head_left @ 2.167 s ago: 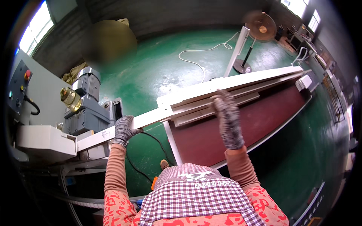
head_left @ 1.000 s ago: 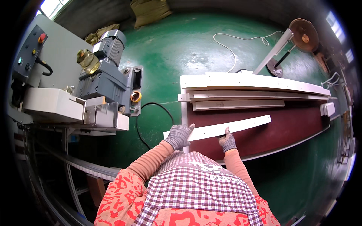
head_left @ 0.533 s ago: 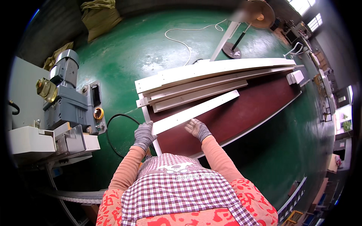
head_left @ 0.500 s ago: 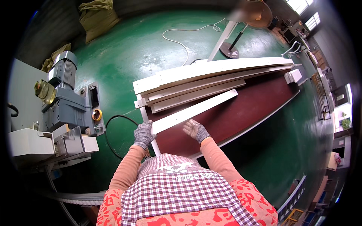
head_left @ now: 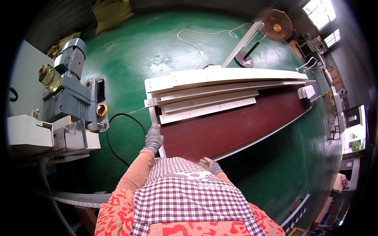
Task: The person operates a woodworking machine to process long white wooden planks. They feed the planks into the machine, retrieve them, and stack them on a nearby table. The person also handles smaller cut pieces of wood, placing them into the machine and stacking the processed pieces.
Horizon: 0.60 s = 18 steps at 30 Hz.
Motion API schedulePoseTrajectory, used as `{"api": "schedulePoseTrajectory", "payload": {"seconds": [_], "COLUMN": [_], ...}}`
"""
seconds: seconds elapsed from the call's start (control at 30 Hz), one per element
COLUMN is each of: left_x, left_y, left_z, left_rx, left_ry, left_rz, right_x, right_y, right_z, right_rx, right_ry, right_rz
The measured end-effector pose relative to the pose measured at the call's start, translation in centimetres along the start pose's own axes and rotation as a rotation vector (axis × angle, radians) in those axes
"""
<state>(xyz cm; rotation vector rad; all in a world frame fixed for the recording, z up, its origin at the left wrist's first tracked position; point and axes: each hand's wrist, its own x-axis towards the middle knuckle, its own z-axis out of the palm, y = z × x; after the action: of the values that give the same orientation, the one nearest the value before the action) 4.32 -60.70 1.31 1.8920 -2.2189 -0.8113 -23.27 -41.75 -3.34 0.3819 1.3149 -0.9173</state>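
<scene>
Both of my hands wear grey gloves with bare fingertips. At the left end of the dark red table [head_left: 220, 129], my left hand [head_left: 154, 139] rests by the white rim, its fingers stretched out and nothing in them. My right hand [head_left: 211, 165] is at the near edge beside my apron, open and holding nothing. A narrow white board [head_left: 208, 111] with small holes lies along the front of a stack of long white boards [head_left: 232, 76] at the table's far side. Neither hand touches the boards.
Short white blocks [head_left: 306, 92] sit at the table's right end. To the left stands a grey motor with gearbox [head_left: 71, 90] on a machine. A black cable [head_left: 132, 114] curves over the green floor beside the table. Beyond the boards is a round-based fan [head_left: 277, 25].
The front white board, formerly slanting toward me, now lies against the stack. My right hand has drawn back to the near edge; my left stays at the table's left end.
</scene>
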Motion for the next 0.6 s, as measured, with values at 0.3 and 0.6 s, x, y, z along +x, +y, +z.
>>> {"api": "schedulePoseTrajectory", "payload": {"seconds": [0.3,0.6], "left_x": [-7.4,-9.8], "left_y": [-6.3,-8.6], "left_z": [-2.2,-7.4], "left_rx": [-0.179,-0.358], "left_ry": [-0.058,0.486], "left_rz": [-0.243,-0.224], "right_x": [-0.8,4.1], "right_y": [-1.1,-3.0], "right_z": [0.8,4.3], "right_rx": [-0.182,-0.315], "right_ry": [-0.043,-0.104], "right_rz": [-0.060,-0.075]}}
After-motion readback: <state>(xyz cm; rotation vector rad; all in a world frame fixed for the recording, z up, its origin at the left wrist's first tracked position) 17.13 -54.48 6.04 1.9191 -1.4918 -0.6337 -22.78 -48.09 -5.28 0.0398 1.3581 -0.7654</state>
